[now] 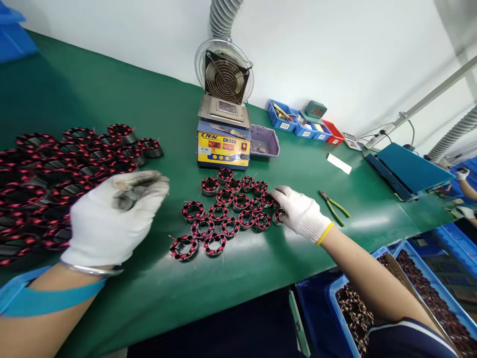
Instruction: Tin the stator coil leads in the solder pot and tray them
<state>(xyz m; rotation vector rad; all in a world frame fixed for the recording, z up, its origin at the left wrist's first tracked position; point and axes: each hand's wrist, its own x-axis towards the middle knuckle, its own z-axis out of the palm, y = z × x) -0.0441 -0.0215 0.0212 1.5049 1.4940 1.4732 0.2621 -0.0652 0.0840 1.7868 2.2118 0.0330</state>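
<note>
My left hand (115, 219), in a white glove with grey-stained fingers, hovers beside the larger group of wound stators (70, 189) at the left. Its fingers are half bent and apart, with nothing visible in them. My right hand (300, 211), also gloved, reaches down to the right edge of the smaller group of stators (231, 227) in the middle. Its fingers close over a stator (278, 217) there, partly hidden beneath them. The stators are steel rings with red-and-black windings, and thin wire ends stick out of several.
Behind the middle group stands a solder pot (223, 149) with a fan and duct. A purple tray (265, 141) adjoins it. Green-handled cutters (335, 206) and a white strip (339, 163) lie right. Blue bins (337, 293) hold parts below the table edge. Another person's hands show far right.
</note>
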